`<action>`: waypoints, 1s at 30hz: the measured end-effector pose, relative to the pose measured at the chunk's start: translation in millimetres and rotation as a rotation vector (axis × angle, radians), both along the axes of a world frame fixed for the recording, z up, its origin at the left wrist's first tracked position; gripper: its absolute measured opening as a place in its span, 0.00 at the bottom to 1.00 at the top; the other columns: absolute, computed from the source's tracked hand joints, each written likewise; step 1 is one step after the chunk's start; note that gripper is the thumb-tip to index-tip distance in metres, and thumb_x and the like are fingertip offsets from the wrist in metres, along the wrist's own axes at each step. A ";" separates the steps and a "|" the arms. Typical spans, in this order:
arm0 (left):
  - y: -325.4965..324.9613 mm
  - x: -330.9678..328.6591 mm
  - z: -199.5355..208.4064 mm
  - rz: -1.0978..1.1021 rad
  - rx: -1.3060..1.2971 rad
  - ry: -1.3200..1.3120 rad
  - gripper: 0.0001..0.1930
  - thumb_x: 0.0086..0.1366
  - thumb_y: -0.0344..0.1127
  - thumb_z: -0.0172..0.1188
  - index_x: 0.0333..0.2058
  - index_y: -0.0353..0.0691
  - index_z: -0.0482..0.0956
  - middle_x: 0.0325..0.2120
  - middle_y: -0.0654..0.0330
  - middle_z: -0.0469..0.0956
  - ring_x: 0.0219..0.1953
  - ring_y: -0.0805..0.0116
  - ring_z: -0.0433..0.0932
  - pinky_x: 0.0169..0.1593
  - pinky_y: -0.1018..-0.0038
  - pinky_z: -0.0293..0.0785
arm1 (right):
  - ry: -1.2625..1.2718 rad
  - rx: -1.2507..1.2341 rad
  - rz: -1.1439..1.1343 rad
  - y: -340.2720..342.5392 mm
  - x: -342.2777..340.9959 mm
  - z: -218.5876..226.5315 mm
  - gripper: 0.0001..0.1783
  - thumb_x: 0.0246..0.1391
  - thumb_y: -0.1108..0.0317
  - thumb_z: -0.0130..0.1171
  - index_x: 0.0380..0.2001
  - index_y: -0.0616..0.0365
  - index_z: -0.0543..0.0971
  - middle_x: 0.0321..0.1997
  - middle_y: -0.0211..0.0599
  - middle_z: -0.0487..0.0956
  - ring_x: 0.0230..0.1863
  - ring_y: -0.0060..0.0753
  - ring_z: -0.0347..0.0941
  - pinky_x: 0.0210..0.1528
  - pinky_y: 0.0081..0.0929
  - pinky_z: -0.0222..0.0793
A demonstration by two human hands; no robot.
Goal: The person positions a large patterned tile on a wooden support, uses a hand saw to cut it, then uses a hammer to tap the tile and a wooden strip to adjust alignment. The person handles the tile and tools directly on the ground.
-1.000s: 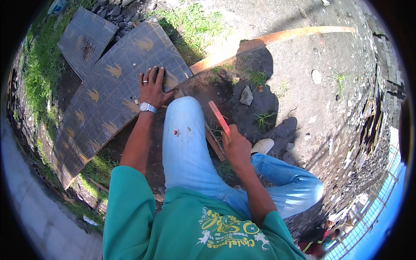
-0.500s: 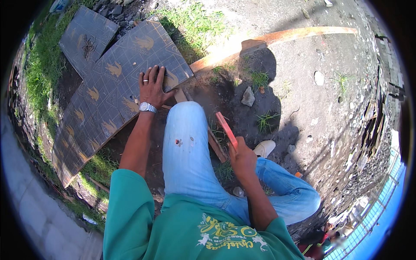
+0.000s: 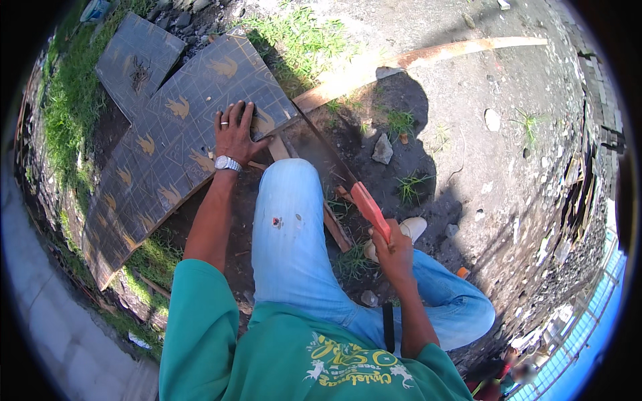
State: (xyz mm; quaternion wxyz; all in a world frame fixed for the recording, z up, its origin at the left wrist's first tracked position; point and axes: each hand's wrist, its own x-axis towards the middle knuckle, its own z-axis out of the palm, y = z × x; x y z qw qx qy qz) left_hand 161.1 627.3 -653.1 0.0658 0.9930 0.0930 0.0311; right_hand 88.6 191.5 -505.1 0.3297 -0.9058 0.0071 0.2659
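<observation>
A dark plywood board [image 3: 187,137] with tan printed figures slants across the left side. My left hand [image 3: 234,138], with a ring and a wristwatch, lies on it near its right edge, palm down and fingers stretched. My right hand [image 3: 394,252] is closed round the red handle of a handsaw [image 3: 366,206], in front of my bent leg. The thin dark blade runs up and left from the handle to the board's right corner. Whether its tip sits within the wood cannot be made out.
A smaller dark board [image 3: 139,57] lies beyond the large one. A long wooden plank [image 3: 461,49] stretches right from the board's corner. Wooden strips [image 3: 334,227] lie by my knee, near a grey stone [image 3: 382,150]. Another person [image 3: 493,381] is partly visible at the lower right.
My right hand has drawn the saw back, down and to the right, so more of the blade is distinct. My left hand has stayed on the board.
</observation>
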 end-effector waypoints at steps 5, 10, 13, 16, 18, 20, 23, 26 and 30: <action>1.7 -0.1 -2.0 -0.018 0.002 0.000 0.56 0.50 0.68 0.76 0.73 0.46 0.67 0.70 0.51 0.67 0.76 0.51 0.61 0.80 0.47 0.46 | -0.087 0.040 -0.207 -44.1 26.7 77.0 0.14 0.67 0.60 0.68 0.47 0.58 0.81 0.23 0.39 0.78 0.25 0.34 0.77 0.31 0.36 0.71; -4.4 2.0 10.2 0.021 0.001 0.120 0.59 0.51 0.68 0.76 0.76 0.51 0.61 0.73 0.53 0.62 0.78 0.52 0.57 0.81 0.45 0.43 | -0.479 0.001 -0.468 -105.0 51.4 169.8 0.14 0.68 0.62 0.69 0.47 0.61 0.82 0.26 0.26 0.77 0.28 0.17 0.69 0.31 0.25 0.67; -8.0 3.7 17.0 0.020 0.020 0.144 0.59 0.51 0.68 0.76 0.76 0.51 0.61 0.73 0.52 0.62 0.78 0.51 0.57 0.82 0.45 0.42 | -0.674 0.047 -0.676 -161.9 44.9 206.1 0.15 0.69 0.59 0.69 0.45 0.60 0.82 0.24 0.24 0.74 0.25 0.15 0.67 0.29 0.23 0.65; -9.7 4.0 18.7 0.030 0.002 0.135 0.58 0.50 0.67 0.76 0.76 0.50 0.61 0.73 0.52 0.62 0.78 0.50 0.58 0.82 0.45 0.43 | -0.889 -0.054 -0.733 -221.8 33.3 224.9 0.17 0.70 0.55 0.68 0.43 0.59 0.81 0.22 0.22 0.70 0.23 0.15 0.64 0.28 0.21 0.62; -9.0 3.0 17.3 0.049 -0.003 0.153 0.58 0.50 0.66 0.77 0.76 0.50 0.61 0.73 0.52 0.62 0.77 0.50 0.58 0.81 0.45 0.43 | -0.843 -0.146 -0.839 -262.8 16.0 227.4 0.20 0.70 0.50 0.67 0.42 0.58 0.80 0.21 0.23 0.69 0.22 0.16 0.64 0.26 0.23 0.60; -6.8 2.5 15.3 0.016 -0.008 0.099 0.58 0.50 0.65 0.77 0.75 0.50 0.62 0.72 0.52 0.64 0.77 0.49 0.59 0.81 0.44 0.44 | -0.848 -0.269 -0.836 -302.4 -5.2 210.4 0.21 0.69 0.47 0.68 0.39 0.55 0.79 0.17 0.21 0.67 0.17 0.14 0.60 0.21 0.22 0.58; -2.6 -1.9 12.7 0.017 -0.027 0.099 0.57 0.50 0.65 0.77 0.75 0.50 0.63 0.71 0.52 0.65 0.76 0.48 0.59 0.80 0.44 0.44 | -0.563 -0.388 -0.953 -353.2 -54.4 151.3 0.28 0.68 0.42 0.65 0.44 0.63 0.82 0.21 0.30 0.72 0.24 0.25 0.70 0.29 0.30 0.67; 0.4 -4.4 10.1 0.002 -0.043 0.054 0.57 0.50 0.66 0.76 0.74 0.51 0.63 0.71 0.53 0.65 0.75 0.48 0.59 0.80 0.44 0.45 | -0.400 -0.547 -0.954 -385.3 -116.5 69.7 0.29 0.68 0.43 0.65 0.46 0.64 0.83 0.26 0.35 0.77 0.29 0.28 0.74 0.33 0.33 0.70; 1.1 -5.4 5.3 0.010 -0.045 -0.022 0.55 0.46 0.65 0.78 0.72 0.51 0.68 0.69 0.54 0.67 0.73 0.48 0.62 0.79 0.45 0.47 | -0.143 -0.398 -1.137 -402.7 -198.6 -9.5 0.26 0.68 0.46 0.65 0.48 0.63 0.82 0.30 0.36 0.78 0.32 0.30 0.75 0.37 0.33 0.71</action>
